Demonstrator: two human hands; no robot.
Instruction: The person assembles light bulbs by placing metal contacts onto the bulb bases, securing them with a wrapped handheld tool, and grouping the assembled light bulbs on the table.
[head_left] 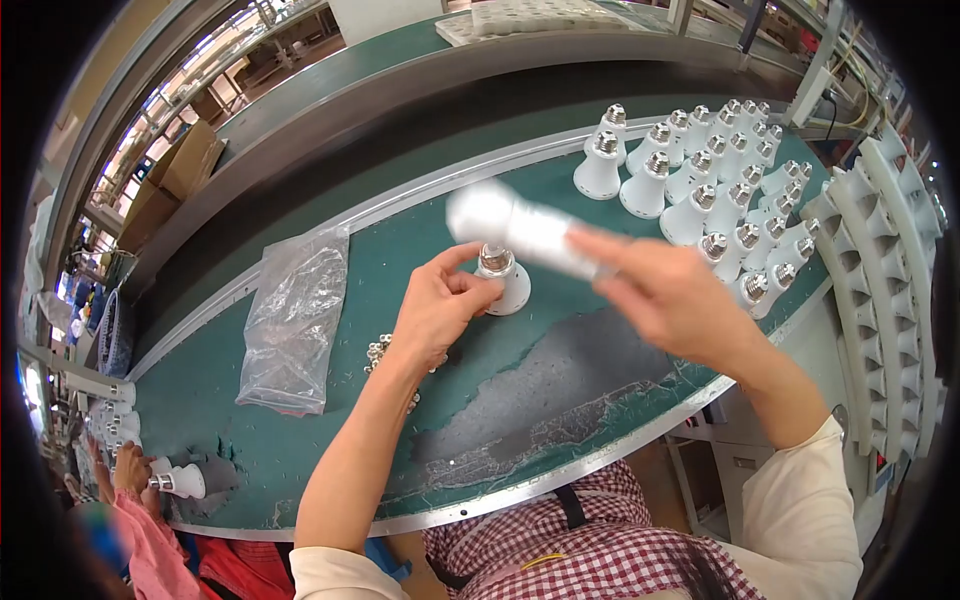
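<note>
My left hand closes its fingers round a white bulb housing that stands upright on the green table, its silver screw cap facing up. Above it, my right hand grips a white tool, smeared by motion, with a rounded end over the cap. The tool and the cap look close, but whether they touch cannot be told. Small metal pieces lie in a pile beside my left wrist, partly hidden by it.
Rows of white bulb housings stand at the right, beside stacked white trays. A clear plastic bag lies left of my left hand. At the far left, a co-worker's hand is near more housings. The table's metal edge runs in front.
</note>
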